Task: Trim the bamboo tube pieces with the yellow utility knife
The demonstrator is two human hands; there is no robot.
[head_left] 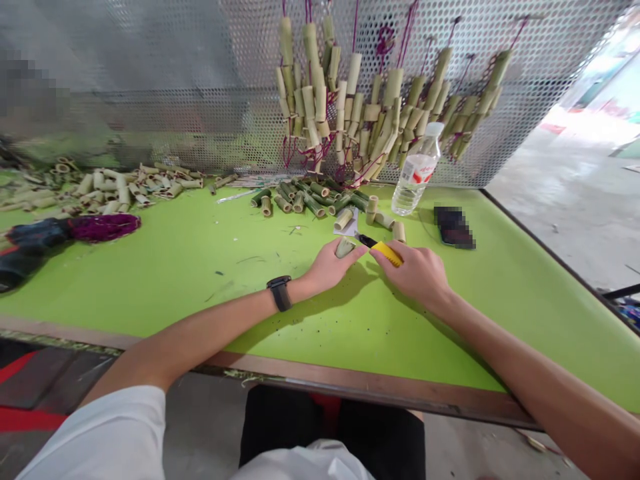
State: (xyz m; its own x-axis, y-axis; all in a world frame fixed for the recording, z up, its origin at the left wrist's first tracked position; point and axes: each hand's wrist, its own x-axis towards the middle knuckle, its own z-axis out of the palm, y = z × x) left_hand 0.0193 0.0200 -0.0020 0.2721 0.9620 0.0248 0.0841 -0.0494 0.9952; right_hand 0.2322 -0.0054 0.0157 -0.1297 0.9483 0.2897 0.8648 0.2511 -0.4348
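Note:
My left hand (331, 267), with a black watch at its wrist, is closed around a short pale bamboo piece (345, 248). My right hand (417, 270) grips a yellow and black utility knife (387, 253), its blade end pointing left, close to that piece. Just behind the hands, another cut bamboo piece (343, 219) rests on a small white sheet (354, 228). A few pale pieces (384, 221) lie to the right of the sheet, one of them upright.
Green bamboo pieces (315, 203) lie behind the hands on the green table (175, 280). A bottle (416, 170) and a phone (454, 227) are at right. Pale pieces (123, 190) and a drill (37, 240) with purple string (105, 227) are left. Bamboo strings (370, 113) hang behind.

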